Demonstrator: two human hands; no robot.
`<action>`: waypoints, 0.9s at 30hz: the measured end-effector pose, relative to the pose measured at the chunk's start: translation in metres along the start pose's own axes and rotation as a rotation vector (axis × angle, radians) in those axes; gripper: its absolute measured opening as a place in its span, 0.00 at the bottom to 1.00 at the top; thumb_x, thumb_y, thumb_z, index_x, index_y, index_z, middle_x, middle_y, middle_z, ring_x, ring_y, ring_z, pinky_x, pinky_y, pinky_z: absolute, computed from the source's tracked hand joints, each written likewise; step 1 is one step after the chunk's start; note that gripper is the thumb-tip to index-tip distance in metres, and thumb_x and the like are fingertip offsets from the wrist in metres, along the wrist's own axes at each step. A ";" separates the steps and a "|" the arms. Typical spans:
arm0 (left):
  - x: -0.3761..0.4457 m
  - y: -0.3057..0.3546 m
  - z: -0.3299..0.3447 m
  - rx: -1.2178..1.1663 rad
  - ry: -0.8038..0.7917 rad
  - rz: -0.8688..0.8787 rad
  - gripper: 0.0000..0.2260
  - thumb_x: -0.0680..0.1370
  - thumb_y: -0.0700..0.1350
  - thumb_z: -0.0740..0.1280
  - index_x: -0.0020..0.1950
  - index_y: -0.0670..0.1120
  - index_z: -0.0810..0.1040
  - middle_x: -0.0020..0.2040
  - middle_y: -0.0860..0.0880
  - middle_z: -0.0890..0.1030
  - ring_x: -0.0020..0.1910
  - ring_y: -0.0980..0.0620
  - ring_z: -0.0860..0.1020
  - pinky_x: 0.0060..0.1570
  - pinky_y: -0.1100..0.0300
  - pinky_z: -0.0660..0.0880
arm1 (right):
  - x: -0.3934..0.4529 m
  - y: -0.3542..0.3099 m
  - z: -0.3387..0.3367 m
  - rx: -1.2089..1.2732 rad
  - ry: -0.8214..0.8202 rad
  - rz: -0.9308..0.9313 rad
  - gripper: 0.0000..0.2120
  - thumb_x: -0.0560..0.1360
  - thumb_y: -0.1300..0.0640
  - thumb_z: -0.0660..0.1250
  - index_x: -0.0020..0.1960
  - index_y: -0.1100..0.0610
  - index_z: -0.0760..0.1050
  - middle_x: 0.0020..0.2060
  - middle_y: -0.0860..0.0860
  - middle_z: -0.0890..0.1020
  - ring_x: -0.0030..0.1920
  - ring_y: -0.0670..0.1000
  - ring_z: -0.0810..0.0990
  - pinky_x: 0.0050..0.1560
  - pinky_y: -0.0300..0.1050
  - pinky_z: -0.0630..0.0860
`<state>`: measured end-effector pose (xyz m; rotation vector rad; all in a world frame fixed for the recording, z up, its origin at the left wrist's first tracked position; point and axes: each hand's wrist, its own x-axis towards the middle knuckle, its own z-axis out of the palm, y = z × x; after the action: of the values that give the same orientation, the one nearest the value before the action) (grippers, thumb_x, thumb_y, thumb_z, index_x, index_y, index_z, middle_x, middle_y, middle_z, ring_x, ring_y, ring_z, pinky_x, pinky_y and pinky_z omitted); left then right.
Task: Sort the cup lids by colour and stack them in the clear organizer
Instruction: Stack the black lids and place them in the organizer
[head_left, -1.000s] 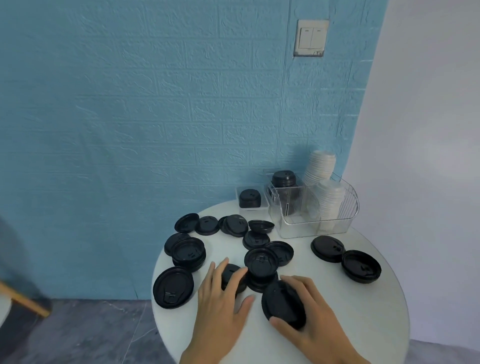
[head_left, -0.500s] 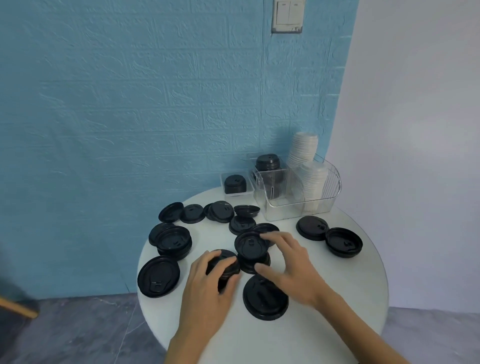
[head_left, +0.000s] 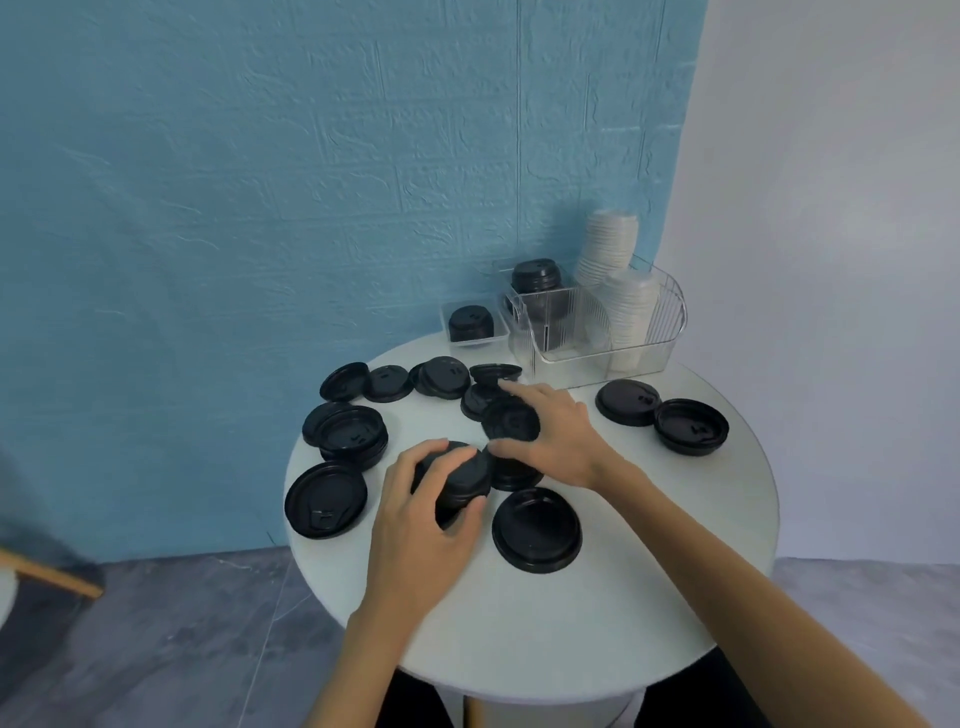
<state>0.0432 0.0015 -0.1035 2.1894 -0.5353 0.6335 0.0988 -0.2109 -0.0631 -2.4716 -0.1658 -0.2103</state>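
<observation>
Right hand (head_left: 553, 434) now off the big lid (head_left: 536, 530), fingers spread, seemingly touching black lids (head_left: 511, 418) nearer the clear organizer (head_left: 597, 332); left hand (head_left: 426, 512) gripping a small stack (head_left: 460, 478) — gathering continues

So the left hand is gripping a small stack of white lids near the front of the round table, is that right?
Not quite. In the head view the left hand grips a small stack of black lids, not white, near the front of the round table. The white lids stand in the clear organizer.
</observation>
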 end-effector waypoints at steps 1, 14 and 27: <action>0.000 0.001 0.000 -0.008 -0.005 0.008 0.23 0.73 0.45 0.76 0.66 0.57 0.78 0.66 0.59 0.71 0.66 0.54 0.73 0.59 0.71 0.70 | -0.005 0.001 -0.003 0.108 0.045 0.010 0.36 0.72 0.39 0.73 0.77 0.41 0.65 0.69 0.48 0.73 0.70 0.52 0.68 0.73 0.53 0.61; -0.012 0.046 0.023 -0.326 -0.295 -0.032 0.42 0.71 0.45 0.79 0.72 0.72 0.58 0.73 0.63 0.61 0.73 0.62 0.67 0.66 0.73 0.66 | -0.088 0.002 -0.015 0.886 0.175 0.070 0.24 0.67 0.60 0.71 0.60 0.59 0.67 0.59 0.54 0.77 0.47 0.39 0.82 0.51 0.39 0.79; -0.016 0.044 0.024 -0.444 -0.322 -0.079 0.47 0.70 0.51 0.81 0.74 0.75 0.52 0.74 0.63 0.59 0.71 0.61 0.69 0.64 0.75 0.67 | -0.124 0.019 0.000 0.667 -0.003 -0.004 0.28 0.69 0.64 0.80 0.61 0.53 0.69 0.57 0.46 0.81 0.61 0.53 0.81 0.62 0.53 0.79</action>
<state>0.0126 -0.0407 -0.1020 1.8807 -0.6783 0.0988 -0.0189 -0.2339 -0.0979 -1.8090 -0.2034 -0.1249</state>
